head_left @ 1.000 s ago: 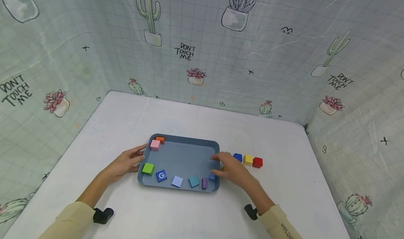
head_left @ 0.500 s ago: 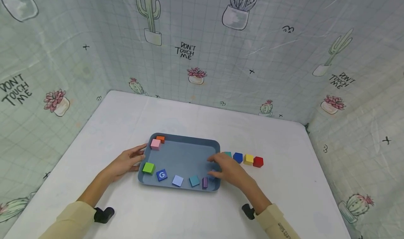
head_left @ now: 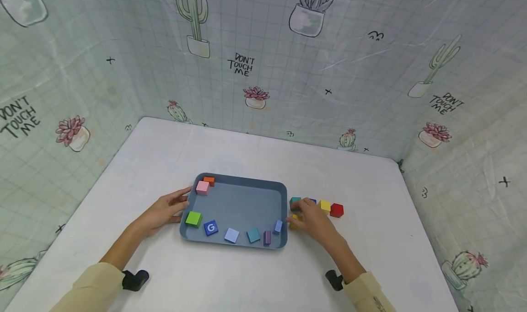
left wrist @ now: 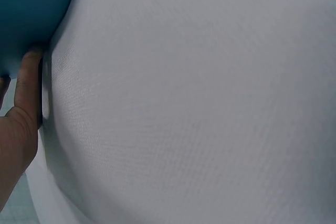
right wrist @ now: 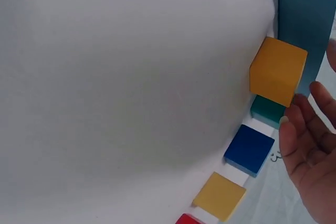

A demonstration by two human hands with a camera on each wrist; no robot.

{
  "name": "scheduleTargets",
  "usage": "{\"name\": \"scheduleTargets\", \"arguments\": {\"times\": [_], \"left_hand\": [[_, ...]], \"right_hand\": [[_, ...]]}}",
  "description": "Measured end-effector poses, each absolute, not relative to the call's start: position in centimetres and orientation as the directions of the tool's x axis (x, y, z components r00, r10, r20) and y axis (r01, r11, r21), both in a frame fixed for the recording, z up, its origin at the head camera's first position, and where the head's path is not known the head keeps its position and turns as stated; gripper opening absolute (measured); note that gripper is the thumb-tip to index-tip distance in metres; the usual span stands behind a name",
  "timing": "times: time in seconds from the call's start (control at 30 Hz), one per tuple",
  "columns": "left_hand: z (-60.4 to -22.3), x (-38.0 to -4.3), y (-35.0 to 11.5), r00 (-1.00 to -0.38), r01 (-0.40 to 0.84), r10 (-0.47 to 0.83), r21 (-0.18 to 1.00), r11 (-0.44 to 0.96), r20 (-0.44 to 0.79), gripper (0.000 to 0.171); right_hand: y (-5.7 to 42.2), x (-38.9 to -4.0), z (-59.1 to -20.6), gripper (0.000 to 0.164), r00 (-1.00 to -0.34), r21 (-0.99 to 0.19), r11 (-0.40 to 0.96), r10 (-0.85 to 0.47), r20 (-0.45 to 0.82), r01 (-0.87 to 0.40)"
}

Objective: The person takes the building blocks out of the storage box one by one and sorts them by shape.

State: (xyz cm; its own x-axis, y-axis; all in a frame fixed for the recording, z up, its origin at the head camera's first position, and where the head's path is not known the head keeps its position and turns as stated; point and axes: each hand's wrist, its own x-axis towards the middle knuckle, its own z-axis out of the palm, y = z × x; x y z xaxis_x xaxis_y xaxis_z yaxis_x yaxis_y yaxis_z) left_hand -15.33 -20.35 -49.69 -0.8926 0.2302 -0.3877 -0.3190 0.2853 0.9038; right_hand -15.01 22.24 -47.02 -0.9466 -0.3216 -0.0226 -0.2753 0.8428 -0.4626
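Observation:
A blue-grey tray [head_left: 247,181] lies on the white table. My left hand [head_left: 161,213] touches its left side, and a fingertip [left wrist: 34,52] meets the tray wall in the left wrist view. Just outside the right side, my right hand [head_left: 314,220] is around an orange-yellow block [right wrist: 278,72], its thumb and fingers apart. No firm hold on that block shows. Beyond it sit a teal-green block [right wrist: 266,111], a blue block [right wrist: 249,150], a yellow block [head_left: 325,206] and a red block [head_left: 336,210]. A small blue block [head_left: 278,227] stands inside the tray's right end.
Along the tray's near side are a purple block [head_left: 267,238], a teal block [head_left: 253,235], a pale blue block [head_left: 232,235], a blue G block [head_left: 211,228] and a green block [head_left: 193,219]. A pink block [head_left: 202,188] and an orange block [head_left: 209,181] occupy the far left corner.
My right hand has left the small blue block, which sits slightly farther back in the tray, and has moved right to the orange-yellow block. The left hand stays at the tray.

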Motion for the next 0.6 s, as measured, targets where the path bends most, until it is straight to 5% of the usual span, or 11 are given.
{"name": "scheduleTargets", "arguments": {"times": [0.6], "left_hand": [[-49.8, -15.3, -20.2, -0.893, -0.315, 0.231, 0.904, 0.290, -0.385, 0.063]], "right_hand": [[23.8, -14.2, -48.4, 0.036, -0.944, -0.501, 0.851, -0.279, -0.174, -0.159]]}}
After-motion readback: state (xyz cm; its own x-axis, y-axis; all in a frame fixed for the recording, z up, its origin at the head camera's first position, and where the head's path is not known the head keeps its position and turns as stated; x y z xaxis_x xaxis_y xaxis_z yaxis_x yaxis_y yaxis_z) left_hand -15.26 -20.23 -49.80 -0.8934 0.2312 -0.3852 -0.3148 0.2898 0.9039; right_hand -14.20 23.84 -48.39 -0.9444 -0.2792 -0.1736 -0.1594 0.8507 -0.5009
